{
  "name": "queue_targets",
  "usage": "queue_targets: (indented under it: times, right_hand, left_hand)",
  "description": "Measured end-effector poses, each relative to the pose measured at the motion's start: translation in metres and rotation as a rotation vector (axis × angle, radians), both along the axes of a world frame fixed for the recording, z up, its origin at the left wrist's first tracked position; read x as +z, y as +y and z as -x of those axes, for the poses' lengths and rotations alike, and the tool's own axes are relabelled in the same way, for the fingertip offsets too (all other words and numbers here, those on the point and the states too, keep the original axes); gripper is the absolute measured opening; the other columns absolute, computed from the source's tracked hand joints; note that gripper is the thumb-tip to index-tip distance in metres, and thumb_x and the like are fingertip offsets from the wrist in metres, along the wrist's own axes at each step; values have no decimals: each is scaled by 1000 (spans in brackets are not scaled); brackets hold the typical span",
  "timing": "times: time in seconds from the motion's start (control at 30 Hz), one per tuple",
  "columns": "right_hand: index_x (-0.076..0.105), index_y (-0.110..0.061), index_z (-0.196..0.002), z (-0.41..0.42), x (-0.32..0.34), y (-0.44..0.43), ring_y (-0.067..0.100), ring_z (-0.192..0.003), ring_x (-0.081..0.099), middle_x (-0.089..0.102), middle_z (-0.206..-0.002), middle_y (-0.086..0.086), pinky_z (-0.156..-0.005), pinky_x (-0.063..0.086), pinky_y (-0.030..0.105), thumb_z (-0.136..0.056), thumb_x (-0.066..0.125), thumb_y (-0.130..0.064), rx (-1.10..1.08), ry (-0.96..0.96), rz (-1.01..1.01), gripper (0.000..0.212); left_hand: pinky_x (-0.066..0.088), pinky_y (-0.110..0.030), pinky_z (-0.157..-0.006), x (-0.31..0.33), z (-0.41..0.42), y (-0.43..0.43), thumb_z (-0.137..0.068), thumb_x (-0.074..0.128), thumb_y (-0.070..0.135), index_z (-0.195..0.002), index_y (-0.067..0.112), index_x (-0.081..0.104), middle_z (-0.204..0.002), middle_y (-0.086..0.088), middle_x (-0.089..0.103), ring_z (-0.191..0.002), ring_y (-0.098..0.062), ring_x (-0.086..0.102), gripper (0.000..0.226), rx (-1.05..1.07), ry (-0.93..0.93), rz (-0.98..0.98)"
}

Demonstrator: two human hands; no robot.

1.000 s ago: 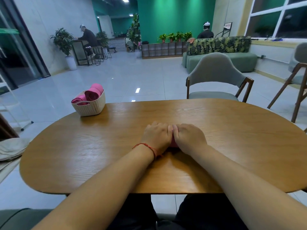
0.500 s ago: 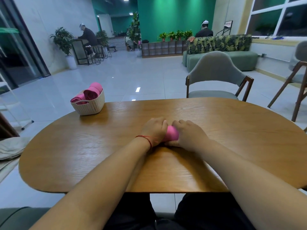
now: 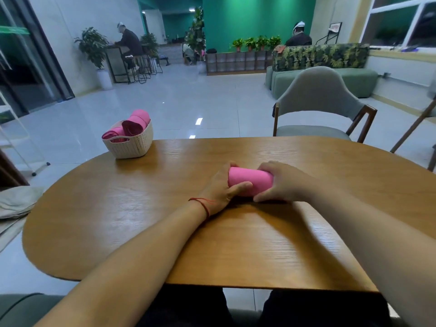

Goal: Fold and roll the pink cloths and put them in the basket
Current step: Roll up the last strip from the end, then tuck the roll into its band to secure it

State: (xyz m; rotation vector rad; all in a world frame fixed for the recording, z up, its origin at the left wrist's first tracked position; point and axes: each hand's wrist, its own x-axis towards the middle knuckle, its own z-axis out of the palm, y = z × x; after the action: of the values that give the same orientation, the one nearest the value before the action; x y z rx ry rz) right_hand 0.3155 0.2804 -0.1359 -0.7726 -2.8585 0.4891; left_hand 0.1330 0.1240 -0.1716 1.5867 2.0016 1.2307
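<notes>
Now I have the roll clamped between both hands near the middle of the table, on the wood or just above it; I cannot tell which. Its long axis runs left to right, straight across me. My left hand wraps the left end, thumb on the near face and fingers curled over the far side. My right hand grips the right end the same way, thumb low at the near edge. Both hands are closed on the one cloth, and neither is free.

What the coming move turns on is the bearing of the basket. It stands at the far left of the table, well apart from the roll, ahead and to the left of my grip. Other rolls already lie in it, rising above the rim. My left hand is the nearer one, so I judge it should carry the roll over alone once the right lets go. The roll would likely need swinging round to lie alongside those inside. How much room is left there I cannot see.
</notes>
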Motion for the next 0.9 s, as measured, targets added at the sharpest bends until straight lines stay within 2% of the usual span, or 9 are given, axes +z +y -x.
queue_targets:
  times: [0.07,0.17,0.23,0.33,0.47,0.57,0.67,0.8,0.9]
  right_hand:
    - [55,-41,-129,-1,-10,0,16,-100,61,62,-119,-13,-83,56,41,-63,83,-77,-4,82,-186,81]
    - [49,-37,-138,4,-25,4,21,-105,65,64,-127,-9,-81,57,42,-72,80,-74,-16,196,-312,82]
    - [48,-34,-142,12,-30,11,22,-106,65,65,-130,-6,-81,57,42,-74,79,-74,-17,232,-311,84]
    - [50,-34,-143,29,-31,31,21,-108,64,66,-130,-6,-82,57,43,-74,76,-78,-28,237,-295,86]
    - [54,-32,-146,56,-40,61,28,-109,61,64,-128,-2,-83,54,42,-78,72,-79,-92,264,-406,86]
    - [55,-32,-149,75,-43,88,29,-105,64,65,-123,1,-83,52,39,-78,76,-75,-66,301,-335,86]
    - [57,-39,-147,97,-35,115,23,-109,65,68,-126,-5,-87,49,36,-74,82,-72,-77,313,-229,84]
    - [60,-51,-137,122,-21,149,1,-103,63,68,-118,-25,-88,53,30,-65,90,-70,-56,299,65,80]
    - [63,-53,-130,133,-11,178,-13,-98,59,64,-105,-32,-79,46,18,-64,95,-63,-38,206,247,74]
  left_hand:
    - [58,-29,-83,0,3,10,-90,70,63,-131,37,47,-116,3,61,-100,-14,64,53,37,-8,-74]
    - [59,-32,-75,3,7,30,-94,61,66,-115,35,58,-102,7,68,-91,-11,67,38,136,-103,-150]
    - [57,-36,-72,5,14,45,-96,54,69,-104,30,64,-93,6,70,-86,-13,67,42,192,-79,-180]
    - [48,-38,-65,3,38,73,-99,49,68,-82,23,60,-76,5,63,-73,-16,60,49,248,-37,-153]
    - [41,-36,-67,8,73,113,-103,41,68,-69,16,53,-69,2,56,-69,-22,52,63,254,-78,29]
    - [44,-36,-71,10,96,138,-100,37,74,-76,22,58,-79,3,62,-76,-19,57,62,211,-55,111]
    - [54,-38,-86,2,116,159,-90,47,82,-108,31,64,-100,8,70,-93,-14,66,57,194,-36,61]
    - [57,-27,-80,7,138,180,-82,75,69,-122,45,53,-111,9,66,-94,-9,67,52,59,-25,-1]
    - [59,-29,-84,12,154,192,-77,78,71,-124,46,52,-112,9,66,-96,-11,67,59,-15,35,23]
